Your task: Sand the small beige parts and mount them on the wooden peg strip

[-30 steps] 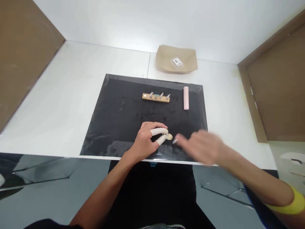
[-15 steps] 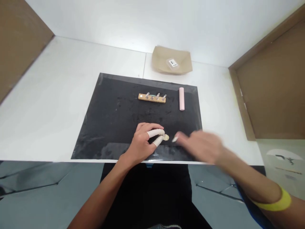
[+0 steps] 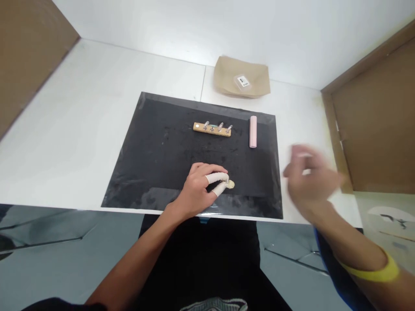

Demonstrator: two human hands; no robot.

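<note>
My left hand [image 3: 201, 187] rests low on the black mat, with white finger cots on thumb and index finger. Those two fingertips pinch a small, flat, pale yellow piece [image 3: 230, 184] whose rounded end sticks out to the right. A bit of shiny metal shows at the fingertips; its kind is too small to make out. Off the mat's right edge, my right hand [image 3: 313, 177] hovers over the white table, smeared by motion. Its fingers look bent, with white on a fingertip, but whether anything is in them is unclear.
On the black mat [image 3: 168, 147] lie a wooden strip [image 3: 212, 129] holding several small metal-and-clear pegs and a pink bar [image 3: 253, 131]. Behind it, a brown paper tray [image 3: 227, 77] holds a small labelled clear packet [image 3: 242, 81]. Brown panels [image 3: 372, 129] flank the white table.
My right hand has swung right and away from the pale yellow piece, off the mat. My left hand keeps its pinch. The whole view has shifted slightly.
</note>
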